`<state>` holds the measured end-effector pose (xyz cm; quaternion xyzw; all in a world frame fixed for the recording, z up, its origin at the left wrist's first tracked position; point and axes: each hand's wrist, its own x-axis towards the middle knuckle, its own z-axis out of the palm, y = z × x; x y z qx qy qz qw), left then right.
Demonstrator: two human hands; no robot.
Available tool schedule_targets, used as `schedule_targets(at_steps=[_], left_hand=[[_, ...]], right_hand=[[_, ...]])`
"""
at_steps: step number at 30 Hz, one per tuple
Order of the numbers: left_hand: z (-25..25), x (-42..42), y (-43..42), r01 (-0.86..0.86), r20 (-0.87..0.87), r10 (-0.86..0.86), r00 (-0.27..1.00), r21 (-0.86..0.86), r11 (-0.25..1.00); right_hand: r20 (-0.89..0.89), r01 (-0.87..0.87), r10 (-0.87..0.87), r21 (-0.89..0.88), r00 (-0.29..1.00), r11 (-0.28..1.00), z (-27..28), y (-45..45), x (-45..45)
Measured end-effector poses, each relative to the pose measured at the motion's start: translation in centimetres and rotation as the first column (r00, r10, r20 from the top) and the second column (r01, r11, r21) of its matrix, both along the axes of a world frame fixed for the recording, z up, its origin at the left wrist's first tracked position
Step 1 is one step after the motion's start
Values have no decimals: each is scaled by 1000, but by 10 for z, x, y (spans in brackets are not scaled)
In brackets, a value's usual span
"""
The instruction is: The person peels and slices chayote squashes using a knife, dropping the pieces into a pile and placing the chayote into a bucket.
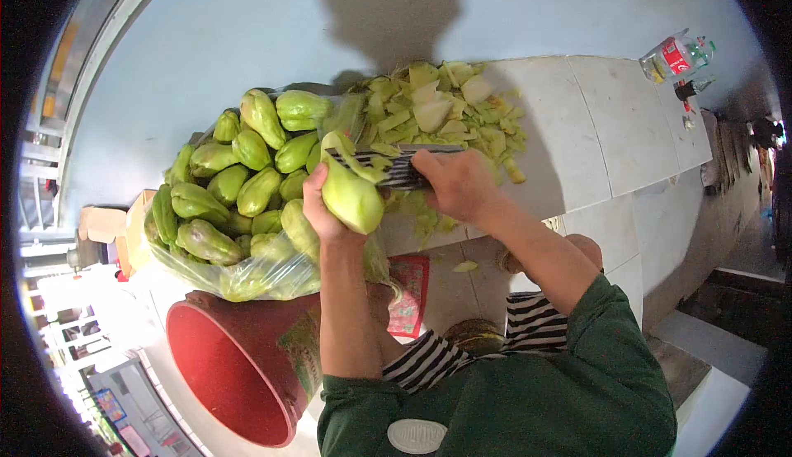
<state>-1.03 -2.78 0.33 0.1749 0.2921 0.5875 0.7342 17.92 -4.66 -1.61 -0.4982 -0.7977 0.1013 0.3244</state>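
Note:
My left hand is wrapped round a pale green chayote, tilted with its narrower end upward. A broad-bladed knife lies against the chayote's upper right side, its shiny blade showing dark and light stripes. The fingers of my right hand are closed on the knife; its handle is mostly hidden. Strips of peel sit along the blade where it meets the chayote. Just left of my hands, a clear plastic bag holds many green chayotes. Behind the knife spreads a heap of peelings with paler cut pieces on top.
A red bucket stands tilted at the lower left, below the bag. Cardboard flaps show at far left. On the tiled ledge to the right lies a plastic bottle with a red label. A red packet lies below the ledge.

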Motion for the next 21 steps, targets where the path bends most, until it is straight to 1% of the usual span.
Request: schedule_targets(at_steps=[1,2,3,5,6,8,9,10,11,12,13,14,15,17,18,20,21], left_hand=[[1,0,0,27,20,-27,999,28,999],[-1,2,2,-20,7,20,1000,3,1000],[-1,5,3,-21,6,21,1000,1,1000],[0,9,-2,-28,-43,26,999,-52,998],[-3,0,-2,151,5,-151,989,-2,989],[-8,0,-1,127,-5,-127,992,-2,992],[-8,1,2,98,-14,-98,995,-5,995],[-8,0,3,97,-12,-97,995,-1,995],[-9,-1,3,134,-12,-134,991,1,991],[-10,-3,1,169,-11,-169,986,-3,986],[-12,-5,-3,204,-12,-204,979,-7,979],[-14,-3,0,230,26,-234,972,104,968],[-17,-3,2,233,25,-237,971,107,967],[-23,-5,7,192,257,-225,940,145,971],[-20,-4,9,180,261,-213,942,146,973],[-11,-2,10,-4,245,9,969,-20,1000],[-13,-5,10,-11,240,16,971,-23,1000]], right_hand=[[35,-21,20,14,999,1000,7,-3,0],[68,-43,42,24,997,999,10,-4,0],[67,-44,43,22,997,999,5,-2,0],[-34,-19,20,12,999,1000,-10,2,1],[-35,-18,19,12,999,1000,-9,2,1],[56,52,-46,-119,997,992,-5,4,3],[59,54,-48,-110,997,993,-1,4,4],[37,4,-1,-80,999,997,3,1,4],[15,-46,47,-54,999,997,4,-1,4],[15,-49,50,-61,999,997,2,1,3],[58,99,-88,-229,994,968,-1,6,2],[123,251,-220,-372,968,894,-4,12,2],[122,253,-223,-370,967,894,-12,13,4],[-42,210,-245,-387,969,898,-27,17,9],[-38,200,-233,-386,972,901,-21,16,8],[-146,135,-195,-344,970,929,-5,9,1],[-151,128,-190,-348,970,929,-4,6,0]])
